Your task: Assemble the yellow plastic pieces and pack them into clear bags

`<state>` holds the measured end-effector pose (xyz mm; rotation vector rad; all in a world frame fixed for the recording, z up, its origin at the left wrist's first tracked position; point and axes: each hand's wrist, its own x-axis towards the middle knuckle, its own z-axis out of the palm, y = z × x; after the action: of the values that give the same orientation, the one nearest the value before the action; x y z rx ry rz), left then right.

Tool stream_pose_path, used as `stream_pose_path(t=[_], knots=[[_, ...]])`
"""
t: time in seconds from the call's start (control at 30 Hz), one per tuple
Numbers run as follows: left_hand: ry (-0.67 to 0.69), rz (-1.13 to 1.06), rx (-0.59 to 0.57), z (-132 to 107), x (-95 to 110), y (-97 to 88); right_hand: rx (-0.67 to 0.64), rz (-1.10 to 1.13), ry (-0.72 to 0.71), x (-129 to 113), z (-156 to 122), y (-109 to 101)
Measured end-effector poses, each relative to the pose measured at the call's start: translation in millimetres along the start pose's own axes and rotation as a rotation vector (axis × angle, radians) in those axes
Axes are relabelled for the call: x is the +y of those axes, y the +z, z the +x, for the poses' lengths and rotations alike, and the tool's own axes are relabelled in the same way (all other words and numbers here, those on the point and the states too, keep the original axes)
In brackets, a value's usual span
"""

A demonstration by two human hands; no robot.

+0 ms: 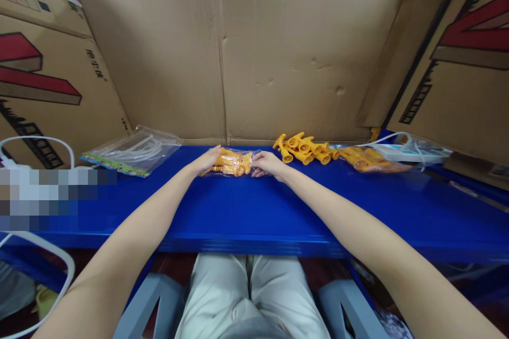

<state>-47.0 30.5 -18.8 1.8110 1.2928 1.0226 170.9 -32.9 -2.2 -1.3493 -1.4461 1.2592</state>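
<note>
A clear plastic bag of yellow-orange pieces [234, 161] lies on the blue tabletop in front of me. My left hand [207, 160] grips its left end, the fingers partly hidden against the plastic. At the opposite end, my right hand [269, 163] pinches the bag's edge between thumb and fingers. Just to the right of that hand is a loose pile of yellow-orange plastic pieces [306, 147] with flared, cup-like ends and crossbar tops. Farther right lies another clear bag [368, 160] with similar pieces inside.
Cardboard panels [294, 58] wall in the back and sides of the blue table [254, 206]. A clear bag with white tubing or cable [135, 151] rests at the left. A white power strip [413, 152] with a cable lies at the right. Grey chair armrests flank my legs.
</note>
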Motion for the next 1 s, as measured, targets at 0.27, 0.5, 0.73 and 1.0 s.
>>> stream_pose_path(t=[0.27,0.5,0.73,1.0], knots=[[-0.079,-0.037,-0.006,-1.6,0.7,-2.4,0.009,-0.018,-0.006,3.1,3.8,-4.6],[-0.069,-0.049,0.003,-6.4,7.3,-1.5,-0.093,-0.172,-0.085,-1.0,-3.3,-4.9],[-0.031,-0.213,-0.114,-16.7,18.9,2.6,-0.098,-0.194,-0.135,-0.8,-7.3,-5.1],[-0.028,0.096,0.026,-8.9,12.4,-2.2,-0.129,-0.063,-0.103,3.1,5.8,-7.3]])
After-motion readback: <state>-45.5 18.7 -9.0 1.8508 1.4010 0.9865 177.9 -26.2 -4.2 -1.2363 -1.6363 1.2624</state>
